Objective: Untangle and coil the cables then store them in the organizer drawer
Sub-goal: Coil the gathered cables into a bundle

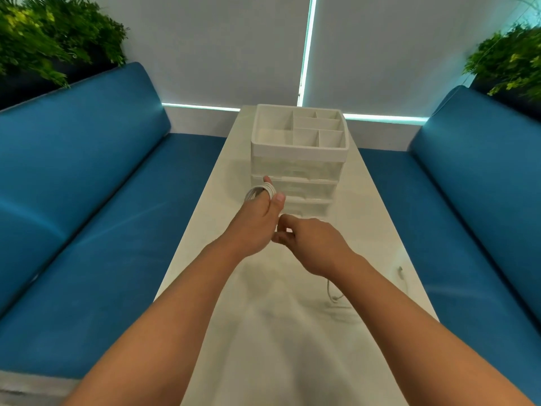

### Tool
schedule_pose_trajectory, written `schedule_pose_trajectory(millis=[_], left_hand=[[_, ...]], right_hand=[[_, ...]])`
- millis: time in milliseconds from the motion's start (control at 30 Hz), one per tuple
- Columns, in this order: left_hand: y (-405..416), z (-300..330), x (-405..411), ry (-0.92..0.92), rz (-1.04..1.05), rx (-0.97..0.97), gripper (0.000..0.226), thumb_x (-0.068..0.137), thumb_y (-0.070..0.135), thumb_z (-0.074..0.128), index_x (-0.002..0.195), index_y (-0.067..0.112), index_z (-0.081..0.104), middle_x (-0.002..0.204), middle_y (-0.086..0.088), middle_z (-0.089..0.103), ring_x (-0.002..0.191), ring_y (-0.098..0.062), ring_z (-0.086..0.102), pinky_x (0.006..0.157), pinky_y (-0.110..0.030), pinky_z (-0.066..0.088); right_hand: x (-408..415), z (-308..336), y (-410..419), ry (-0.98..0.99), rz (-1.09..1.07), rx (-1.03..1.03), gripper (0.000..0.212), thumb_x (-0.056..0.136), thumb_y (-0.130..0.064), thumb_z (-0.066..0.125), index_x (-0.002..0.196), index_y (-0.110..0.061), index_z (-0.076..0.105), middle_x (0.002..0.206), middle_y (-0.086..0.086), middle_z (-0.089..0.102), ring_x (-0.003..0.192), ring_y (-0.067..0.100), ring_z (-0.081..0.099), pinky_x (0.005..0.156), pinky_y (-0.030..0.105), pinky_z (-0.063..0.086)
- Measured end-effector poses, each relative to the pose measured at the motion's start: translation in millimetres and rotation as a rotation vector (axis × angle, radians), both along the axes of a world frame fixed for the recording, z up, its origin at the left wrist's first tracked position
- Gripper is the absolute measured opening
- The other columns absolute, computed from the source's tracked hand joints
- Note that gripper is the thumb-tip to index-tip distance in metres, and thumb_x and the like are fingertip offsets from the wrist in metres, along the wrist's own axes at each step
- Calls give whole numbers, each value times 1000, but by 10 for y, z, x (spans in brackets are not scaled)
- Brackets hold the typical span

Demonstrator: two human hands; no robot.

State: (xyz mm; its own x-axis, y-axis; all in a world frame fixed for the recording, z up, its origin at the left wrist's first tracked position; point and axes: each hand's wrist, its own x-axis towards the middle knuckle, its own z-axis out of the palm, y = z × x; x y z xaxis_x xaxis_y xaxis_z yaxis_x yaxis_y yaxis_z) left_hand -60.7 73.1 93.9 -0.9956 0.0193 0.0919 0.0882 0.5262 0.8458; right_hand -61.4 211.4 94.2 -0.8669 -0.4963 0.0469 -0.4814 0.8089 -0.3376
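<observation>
A white cable coil point(261, 192) is wound in several loops around the fingers of my left hand point(257, 221), which is raised above the white table just in front of the organizer. My right hand point(307, 241) sits close beside it, fingers curled and pinching what looks like the cable's free end near my left palm. The white organizer point(298, 153) stands at the table's far end, with an open compartment tray on top and clear drawers below, all shut. A second white cable point(333, 294) lies loose on the table, to the right of my right forearm.
The long white table point(275, 332) runs away from me between two blue sofas point(87, 200) point(474, 183). Green plants stand behind each sofa. Grey blinds cover the window at the back.
</observation>
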Motion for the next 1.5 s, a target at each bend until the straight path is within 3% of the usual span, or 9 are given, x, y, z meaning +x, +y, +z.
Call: schedule_pose_trajectory(millis=[167,233,367,467,600,800,1033,1233,1500], left_hand=[[19,10,70,-31,-22,-179,51,106,39,25,148,11,34,141,-6,54,108,-19,62,98,-31,43],[18,7,110,-37,-19,-212,51,104,45,21,145,19,38,106,6,73,80,-11,69,83,-29,47],[-16,7,106,36,26,-442,50,103,51,14,81,25,51,71,6,55,73,-21,58,70,-35,40],[-67,30,128,-103,-82,-228,56,99,60,20,64,29,51,57,8,45,56,-14,45,63,-32,36],[-133,87,163,-288,-239,140,67,90,67,35,89,12,74,46,4,32,45,-13,32,54,-25,41],[-142,181,227,-372,-332,754,47,84,60,48,60,19,48,43,7,20,37,-10,16,48,-25,41],[-44,90,337,-405,-419,1188,48,91,55,40,60,18,45,39,9,24,29,-4,27,67,-28,55],[-49,12,356,-363,-379,1399,51,92,56,37,64,16,51,39,8,18,26,-1,31,60,-25,57],[-48,-19,323,-231,-144,1209,52,95,55,35,84,9,56,43,4,24,36,-8,26,67,-32,56]], right_hand=[[29,26,70,51,111,-45,30,88,-17,54,117,-23,56,107,-2,68,95,23,63,73,32,47],[9,68,98,114,134,-62,20,85,-13,51,102,-23,57,93,-6,67,86,23,62,68,34,48],[-102,169,151,208,98,-63,9,90,-23,53,90,-23,44,76,-8,53,72,25,55,57,33,37],[-185,269,212,32,96,-92,24,89,-39,63,96,-26,44,78,-10,54,70,16,54,59,31,41],[-262,344,274,-52,159,-181,17,91,-40,60,84,-25,57,78,-4,62,73,18,56,68,38,48],[-317,514,247,-186,221,-483,34,88,-37,64,82,-3,64,68,3,55,63,10,51,62,23,44],[-325,500,176,-379,181,-697,38,84,-43,63,90,-5,63,77,1,63,73,10,58,74,24,48],[-215,372,85,-540,195,-633,43,89,-62,49,92,-25,72,80,8,62,68,16,55,63,28,51],[-270,326,52,-419,159,-629,36,96,-39,53,75,-11,60,59,-3,43,51,7,37,48,21,32]])
